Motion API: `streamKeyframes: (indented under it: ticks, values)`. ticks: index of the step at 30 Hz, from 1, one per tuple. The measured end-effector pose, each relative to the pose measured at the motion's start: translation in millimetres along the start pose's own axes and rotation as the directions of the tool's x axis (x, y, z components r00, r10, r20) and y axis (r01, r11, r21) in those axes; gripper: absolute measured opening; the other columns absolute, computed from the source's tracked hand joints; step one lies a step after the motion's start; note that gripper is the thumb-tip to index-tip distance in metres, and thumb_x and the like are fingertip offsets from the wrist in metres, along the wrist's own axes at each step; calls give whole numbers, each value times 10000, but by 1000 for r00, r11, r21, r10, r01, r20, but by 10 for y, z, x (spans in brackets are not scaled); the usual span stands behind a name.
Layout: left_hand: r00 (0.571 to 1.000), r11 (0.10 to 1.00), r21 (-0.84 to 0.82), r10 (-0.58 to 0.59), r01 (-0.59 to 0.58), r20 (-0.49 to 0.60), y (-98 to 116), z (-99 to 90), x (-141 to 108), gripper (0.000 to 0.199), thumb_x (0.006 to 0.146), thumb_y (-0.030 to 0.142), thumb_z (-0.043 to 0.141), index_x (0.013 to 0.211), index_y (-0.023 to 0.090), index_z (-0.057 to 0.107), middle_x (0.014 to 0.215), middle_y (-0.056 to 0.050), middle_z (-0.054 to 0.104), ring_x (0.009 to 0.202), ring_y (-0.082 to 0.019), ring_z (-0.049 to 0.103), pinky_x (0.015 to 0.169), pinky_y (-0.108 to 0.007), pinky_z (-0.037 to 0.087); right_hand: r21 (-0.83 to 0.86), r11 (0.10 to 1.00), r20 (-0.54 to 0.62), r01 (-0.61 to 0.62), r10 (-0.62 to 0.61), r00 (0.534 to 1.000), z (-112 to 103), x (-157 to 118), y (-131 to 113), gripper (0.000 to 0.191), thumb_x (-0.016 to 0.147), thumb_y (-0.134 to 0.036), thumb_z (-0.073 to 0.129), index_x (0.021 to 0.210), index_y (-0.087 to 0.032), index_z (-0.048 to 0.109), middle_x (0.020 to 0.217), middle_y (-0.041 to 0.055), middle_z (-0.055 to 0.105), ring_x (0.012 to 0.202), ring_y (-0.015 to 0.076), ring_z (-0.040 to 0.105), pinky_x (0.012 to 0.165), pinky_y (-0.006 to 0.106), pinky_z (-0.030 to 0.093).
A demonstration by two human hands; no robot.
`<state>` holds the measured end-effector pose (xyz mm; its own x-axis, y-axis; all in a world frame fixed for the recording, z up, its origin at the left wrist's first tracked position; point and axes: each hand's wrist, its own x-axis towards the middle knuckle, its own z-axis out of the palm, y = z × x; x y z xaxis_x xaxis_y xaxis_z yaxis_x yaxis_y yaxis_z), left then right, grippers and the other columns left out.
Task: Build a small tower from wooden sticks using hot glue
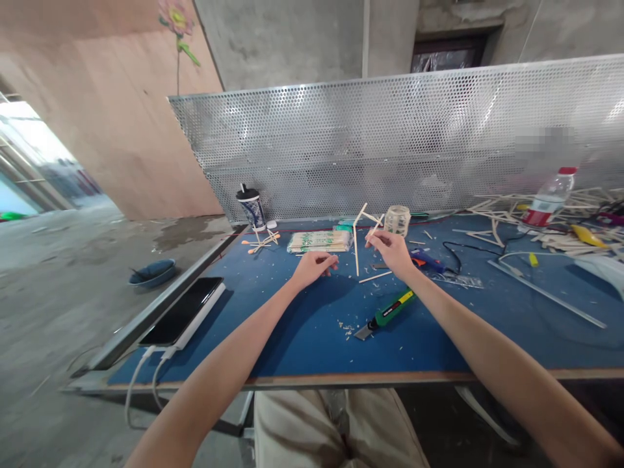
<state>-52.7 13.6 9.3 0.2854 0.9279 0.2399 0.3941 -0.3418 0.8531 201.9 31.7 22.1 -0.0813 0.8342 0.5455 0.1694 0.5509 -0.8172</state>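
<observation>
My right hand is closed in a pinch on a small frame of joined wooden sticks, held above the blue table. One long stick of it hangs down to the left of my fingertips. My left hand hovers left of the frame with its fingers curled together, and nothing shows in them. A loose stick lies below the right hand. Nearer to me rests a green utility knife with its blade out, beside small shavings. Behind the left hand is a clear pack of sticks.
A glass jar and a blue glue gun sit near the right hand. At left are a stick model with orange tips, a patterned cup and a phone. A bottle and piled sticks occupy the right.
</observation>
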Motion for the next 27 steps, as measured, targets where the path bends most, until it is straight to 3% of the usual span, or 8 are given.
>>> streamKeyframes:
  ticks: [6, 12, 15, 18, 22, 27]
  values:
    - [996, 997, -12, 70, -70, -56, 12, 25, 13, 454, 866, 568, 594, 983, 159, 752, 903, -83, 753, 675, -145, 634, 581, -225, 494, -70, 997, 85, 26, -20, 996, 15, -24, -15, 297, 878, -455, 566, 786, -200, 687, 795, 44, 708, 715, 183, 623, 694, 309, 495]
    - [966, 991, -60, 104, -121, -239, 169, 1, -10, 461, 860, 534, 626, 1141, 183, 730, 958, -76, 749, 744, -159, 632, 637, -241, 483, -204, 970, 158, 131, -100, 982, 88, -127, -170, 303, 921, -444, 519, 841, -202, 682, 844, 40, 727, 706, 176, 604, 665, 297, 454]
    - [948, 987, -20, 150, -162, -282, 237, -25, -31, 414, 856, 502, 647, 1108, 190, 749, 968, -69, 746, 796, -171, 636, 662, -246, 472, -228, 958, 170, 172, -135, 976, 140, -166, -228, 280, 931, -419, 511, 847, -210, 678, 837, 28, 730, 695, 168, 585, 679, 298, 443]
    - [943, 979, -31, 186, -202, -275, 270, -39, -47, 375, 853, 487, 655, 1028, 175, 769, 977, -72, 743, 838, -186, 637, 710, -261, 471, -224, 959, 201, 175, -130, 971, 184, -195, -256, 260, 935, -394, 514, 855, -213, 684, 805, 16, 729, 653, 160, 562, 657, 295, 426]
    - [948, 972, -72, 202, -226, -248, 288, -54, -60, 372, 886, 497, 604, 903, 170, 781, 844, -61, 728, 831, -191, 636, 723, -271, 465, -223, 965, 206, 139, -93, 974, 200, -209, -275, 275, 937, -397, 510, 842, -214, 691, 803, 13, 736, 677, 167, 578, 655, 294, 417]
    - [947, 970, -56, 215, -235, -238, 324, -53, -77, 309, 814, 453, 712, 920, 169, 776, 913, -70, 742, 834, -195, 635, 721, -284, 475, -202, 967, 210, 152, -109, 972, 177, -208, -301, 263, 946, -388, 504, 872, -211, 683, 785, 12, 727, 681, 165, 587, 648, 288, 417]
